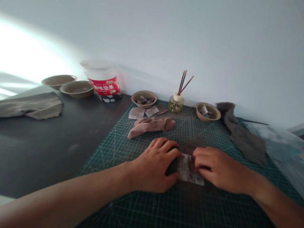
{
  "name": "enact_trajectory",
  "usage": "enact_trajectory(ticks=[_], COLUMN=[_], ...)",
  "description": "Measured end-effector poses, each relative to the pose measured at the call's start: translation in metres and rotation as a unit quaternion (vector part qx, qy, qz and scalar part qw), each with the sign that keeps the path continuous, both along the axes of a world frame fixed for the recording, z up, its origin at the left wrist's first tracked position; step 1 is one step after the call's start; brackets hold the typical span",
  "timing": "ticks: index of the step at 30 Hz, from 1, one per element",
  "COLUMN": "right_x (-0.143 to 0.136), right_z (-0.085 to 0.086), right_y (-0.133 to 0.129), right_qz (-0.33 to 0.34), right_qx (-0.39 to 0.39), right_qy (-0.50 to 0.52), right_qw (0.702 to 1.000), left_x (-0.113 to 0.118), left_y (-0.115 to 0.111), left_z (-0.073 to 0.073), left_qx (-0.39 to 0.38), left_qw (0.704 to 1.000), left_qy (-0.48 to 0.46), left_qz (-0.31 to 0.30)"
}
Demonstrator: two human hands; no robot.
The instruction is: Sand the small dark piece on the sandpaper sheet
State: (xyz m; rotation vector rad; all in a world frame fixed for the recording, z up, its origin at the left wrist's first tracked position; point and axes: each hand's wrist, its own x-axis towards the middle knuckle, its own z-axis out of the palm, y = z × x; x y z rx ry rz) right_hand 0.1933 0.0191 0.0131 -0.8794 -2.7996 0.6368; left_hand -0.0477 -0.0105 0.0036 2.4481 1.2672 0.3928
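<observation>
A small pale sheet with brown smears [186, 169], which looks like sandpaper, lies flat on the green cutting mat [114, 152]. My left hand [154, 166] rests at its left edge, with thumb and fingers spread apart and their tips pressing the sheet down. Over the right part of the sheet, my right hand [211, 166] has its fingers curled and pressed together. Whatever they hold is hidden beneath them. Brown dust [192, 144] marks the mat just beyond the sheet. A crumpled pinkish-brown cloth [152, 125] lies beyond my left hand.
Along the wall stand a bowl of dark chunks [144, 106], a reed diffuser [176, 104] and a bowl with paper scraps [216, 117]. Sandpaper-like pieces [137, 113] lie nearby. A grey fuzzy cloth [249, 145] is at right; a plastic tub [102, 80], bowls [77, 91] and grey fabric [35, 106] at left.
</observation>
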Motion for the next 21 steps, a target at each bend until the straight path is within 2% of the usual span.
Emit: enact_trajectory(ticks=[2,4,6,10,11,14,15,17,19,21], right_x=[0.0004,0.0000,0.0002,0.0006,0.0005,0.0008,0.0009,0.0007,-0.0004,-0.0009], right_z=[-0.0004,-0.0015,-0.0014,0.0001,0.0000,-0.0002,0.0000,0.0003,-0.0001,-0.0004], right_y=[-0.0005,0.0005,0.0023,0.0025,0.0025,0.0040,0.0045,0.0043,0.0039,0.0048], right_qz=[0.036,-0.010,-0.052,0.041,0.037,-0.051,-0.052,0.000,0.032,-0.015], right_qx=[-0.002,0.035,0.038,-0.019,-0.003,0.047,0.035,-0.003,0.002,0.044], right_qy=[0.006,0.034,0.040,0.017,0.022,0.036,0.031,0.017,0.019,0.033], right_qw=[0.999,0.999,0.997,0.999,0.999,0.997,0.998,1.000,0.999,0.998], left_x=[-0.0002,-0.0004,-0.0003,0.0003,0.0004,0.0006,0.0005,0.0004,0.0002,0.0000], left_y=[-0.0002,-0.0004,-0.0001,0.0007,0.0008,0.0009,0.0008,0.0009,0.0009,0.0009], left_z=[-0.0002,-0.0004,-0.0008,-0.0020,-0.0023,-0.0027,-0.0027,-0.0023,-0.0021,-0.0021], left_qx=[-0.003,-0.001,0.003,0.005,0.006,0.011,0.012,0.010,0.007,0.006], left_qw=[1.000,1.000,1.000,1.000,1.000,1.000,1.000,1.000,1.000,1.000], left_qy=[0.000,0.000,-0.002,-0.001,0.001,0.007,0.006,0.005,0.006,0.007], left_qz=[-0.001,-0.001,0.000,0.001,0.000,0.001,0.002,0.001,-0.004,-0.005])
